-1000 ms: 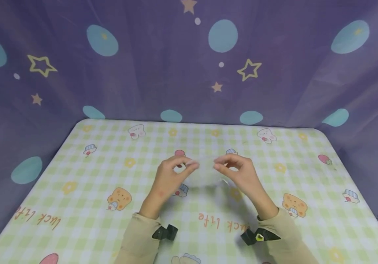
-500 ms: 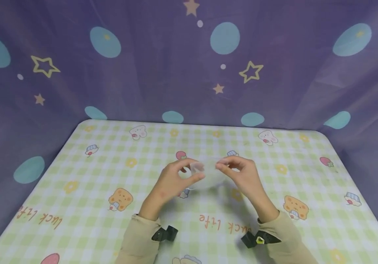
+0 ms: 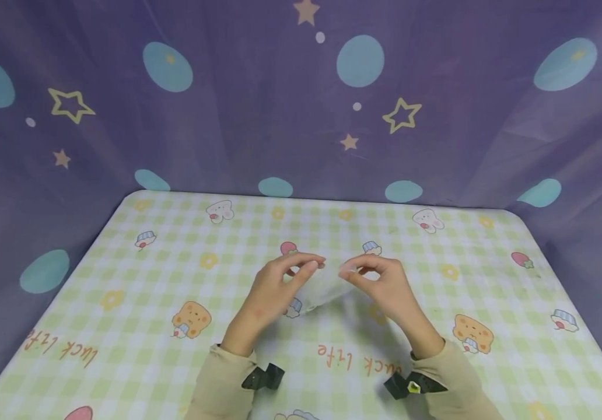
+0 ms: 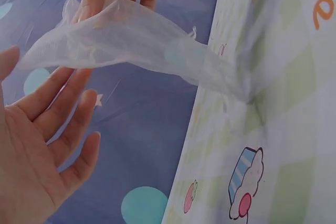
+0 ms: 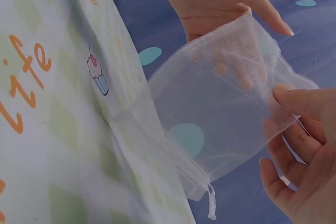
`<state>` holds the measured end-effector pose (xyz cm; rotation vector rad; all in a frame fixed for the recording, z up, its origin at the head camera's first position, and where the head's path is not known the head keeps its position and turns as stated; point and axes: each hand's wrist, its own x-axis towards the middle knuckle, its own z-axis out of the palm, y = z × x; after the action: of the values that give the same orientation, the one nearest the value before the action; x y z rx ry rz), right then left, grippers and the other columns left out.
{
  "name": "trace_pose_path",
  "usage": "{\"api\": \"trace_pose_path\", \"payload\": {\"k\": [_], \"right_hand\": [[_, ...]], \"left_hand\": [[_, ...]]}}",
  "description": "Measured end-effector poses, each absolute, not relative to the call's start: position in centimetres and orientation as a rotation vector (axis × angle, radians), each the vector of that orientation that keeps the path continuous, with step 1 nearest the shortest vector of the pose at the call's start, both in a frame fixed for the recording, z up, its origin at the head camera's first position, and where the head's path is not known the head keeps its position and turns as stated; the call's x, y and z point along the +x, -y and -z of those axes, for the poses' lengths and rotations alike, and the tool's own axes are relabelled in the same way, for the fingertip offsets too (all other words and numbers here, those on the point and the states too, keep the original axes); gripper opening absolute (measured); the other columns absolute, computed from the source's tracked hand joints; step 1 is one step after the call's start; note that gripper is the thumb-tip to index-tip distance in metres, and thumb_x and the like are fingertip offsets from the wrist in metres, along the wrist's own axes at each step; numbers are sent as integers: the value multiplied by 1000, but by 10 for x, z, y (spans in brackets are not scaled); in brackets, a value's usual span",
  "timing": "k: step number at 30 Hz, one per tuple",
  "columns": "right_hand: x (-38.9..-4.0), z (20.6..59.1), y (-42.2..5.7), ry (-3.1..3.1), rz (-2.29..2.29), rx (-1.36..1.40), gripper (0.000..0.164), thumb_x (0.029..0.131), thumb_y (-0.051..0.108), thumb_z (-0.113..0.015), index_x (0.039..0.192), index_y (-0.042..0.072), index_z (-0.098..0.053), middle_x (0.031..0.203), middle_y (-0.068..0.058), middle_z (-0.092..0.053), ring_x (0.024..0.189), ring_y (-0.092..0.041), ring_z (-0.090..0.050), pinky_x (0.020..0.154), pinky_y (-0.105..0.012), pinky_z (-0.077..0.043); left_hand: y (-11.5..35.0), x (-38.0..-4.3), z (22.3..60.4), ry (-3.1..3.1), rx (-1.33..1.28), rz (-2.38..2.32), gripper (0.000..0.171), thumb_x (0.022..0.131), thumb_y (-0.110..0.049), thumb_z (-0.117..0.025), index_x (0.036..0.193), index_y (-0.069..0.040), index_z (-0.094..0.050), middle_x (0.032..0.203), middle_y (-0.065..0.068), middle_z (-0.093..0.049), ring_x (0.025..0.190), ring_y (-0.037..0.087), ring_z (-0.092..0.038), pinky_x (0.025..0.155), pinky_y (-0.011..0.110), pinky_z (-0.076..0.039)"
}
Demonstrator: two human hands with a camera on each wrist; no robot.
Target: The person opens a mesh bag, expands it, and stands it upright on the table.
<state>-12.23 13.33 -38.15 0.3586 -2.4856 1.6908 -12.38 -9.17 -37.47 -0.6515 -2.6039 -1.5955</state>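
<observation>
A sheer white mesh drawstring bag hangs between the two hands above the table. My right hand pinches its upper edge between thumb and fingers, shown closely in the right wrist view, where a thin drawstring loop dangles from the bag's lower end. My left hand is at the bag's other side. In the left wrist view its fingers are loosely extended, with the thumb well apart from them and the bag's corner overlapping the fingertips. Through the mesh, part of the left hand shows in the right wrist view.
The table wears a green-and-white checked cloth printed with cartoon figures. Behind it hangs a purple curtain with stars and blue ovals. Small black devices are strapped at both sleeve cuffs.
The left hand's pinch on the bag has loosened, and its thumb and fingers have spread and drawn nearer again. The bag's lower edge now slants down toward the left while the right hand keeps hold.
</observation>
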Motion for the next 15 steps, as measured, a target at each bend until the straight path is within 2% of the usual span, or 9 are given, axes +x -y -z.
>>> {"api": "trace_pose_path", "payload": {"k": [4,8,15], "right_hand": [[-121,380,-133,2497,-1687,387,7,83,8,-79,89,9,-78,89,2,-74,85,-13,-64,81,-36,-50],[-121,379,-133,2498,-1686,459,6,83,8,-80,89,9,-78,87,3,-74,85,-14,-63,83,-35,-48],[-119,376,-132,2519,-1704,492,7,85,8,-78,92,10,-78,90,5,-74,87,-15,-63,85,-47,-48]], "left_hand": [[91,-124,373,2642,-631,1605,28,100,-41,-57,112,-22,-74,108,-15,-71,100,5,-63,90,41,-48],[91,-124,372,2706,-618,1591,25,96,-43,-63,105,-24,-76,103,-16,-71,95,4,-63,89,39,-48],[91,-125,374,2713,-671,1579,16,94,-35,-69,97,-21,-77,93,-15,-71,88,4,-63,85,36,-49]]}}
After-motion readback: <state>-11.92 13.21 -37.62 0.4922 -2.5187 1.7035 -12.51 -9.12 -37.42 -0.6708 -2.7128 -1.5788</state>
